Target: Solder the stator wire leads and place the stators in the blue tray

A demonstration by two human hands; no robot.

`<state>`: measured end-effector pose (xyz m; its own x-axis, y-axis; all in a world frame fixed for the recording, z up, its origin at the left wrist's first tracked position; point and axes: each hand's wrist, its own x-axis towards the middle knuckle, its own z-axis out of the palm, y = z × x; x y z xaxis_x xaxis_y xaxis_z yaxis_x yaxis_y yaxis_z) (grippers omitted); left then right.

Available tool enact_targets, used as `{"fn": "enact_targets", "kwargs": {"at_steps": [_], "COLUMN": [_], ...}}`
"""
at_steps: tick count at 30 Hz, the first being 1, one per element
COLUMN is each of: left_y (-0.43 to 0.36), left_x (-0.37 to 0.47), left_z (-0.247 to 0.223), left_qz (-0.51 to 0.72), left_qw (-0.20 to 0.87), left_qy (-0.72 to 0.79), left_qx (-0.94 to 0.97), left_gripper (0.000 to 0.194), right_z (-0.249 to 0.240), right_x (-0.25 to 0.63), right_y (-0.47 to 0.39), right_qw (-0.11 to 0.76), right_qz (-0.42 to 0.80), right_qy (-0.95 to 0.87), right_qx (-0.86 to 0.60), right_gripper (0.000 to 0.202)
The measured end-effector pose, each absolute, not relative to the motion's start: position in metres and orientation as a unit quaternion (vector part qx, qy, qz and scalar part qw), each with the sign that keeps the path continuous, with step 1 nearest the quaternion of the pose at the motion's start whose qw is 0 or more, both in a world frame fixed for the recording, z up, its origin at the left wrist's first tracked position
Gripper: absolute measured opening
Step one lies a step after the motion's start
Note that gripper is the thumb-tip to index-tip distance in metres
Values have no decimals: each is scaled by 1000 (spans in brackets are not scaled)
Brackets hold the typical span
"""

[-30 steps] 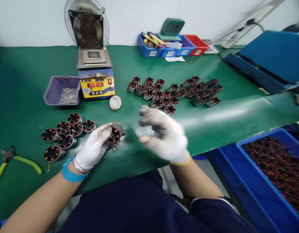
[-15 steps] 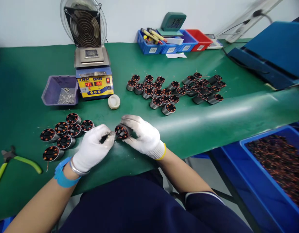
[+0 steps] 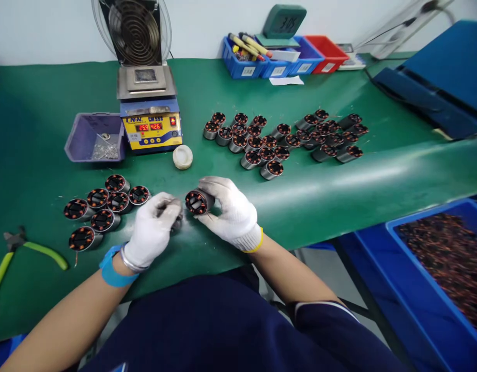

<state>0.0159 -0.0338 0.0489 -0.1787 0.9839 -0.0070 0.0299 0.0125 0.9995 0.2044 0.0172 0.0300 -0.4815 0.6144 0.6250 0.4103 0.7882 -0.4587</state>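
My gloved right hand is wrapped round a motor stator, a metal cylinder with copper windings. Its open end, with black inner parts, faces left, and a thin wire end hangs by my fingers. Just left of it, apart from the stator, my gloved left hand is closed, fingertips pinched together. What it holds, if anything, I cannot make out. Several stators stand on the green table close to the left hand. Another group of stators stands farther back on the right.
A solder pot with a fan stands behind a round white tin. A purple bin is left of it. Green-handled cutters lie at far left. Small bins line the wall; a blue crate stands at right.
My left fingers have drawn slightly back from the stator and curled in. The stator has shifted a little in my right hand's grip. The view has tilted slightly.
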Motion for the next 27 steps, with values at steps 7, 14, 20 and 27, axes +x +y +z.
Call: {"fn": "enact_targets", "kwargs": {"at_steps": [7,14,20,27], "left_y": [-28,-31,-30,-30], "left_x": [-1,14,18,15], "left_z": [37,29,18,14], "left_qz": [672,505,421,419], "left_qw": [397,408,404,409], "left_qy": [494,579,607,599], "left_qx": [382,494,539,546], "left_gripper": [35,42,30,37], "right_z": [31,33,35,51], "right_x": [203,200,185,172], "right_y": [15,36,90,104], "right_qw": [427,363,219,129], "right_qz": [113,143,129,98], "right_qy": [-840,-813,-790,-821], "right_qx": [-315,-432,-559,-548], "right_gripper": [48,52,55,53]}}
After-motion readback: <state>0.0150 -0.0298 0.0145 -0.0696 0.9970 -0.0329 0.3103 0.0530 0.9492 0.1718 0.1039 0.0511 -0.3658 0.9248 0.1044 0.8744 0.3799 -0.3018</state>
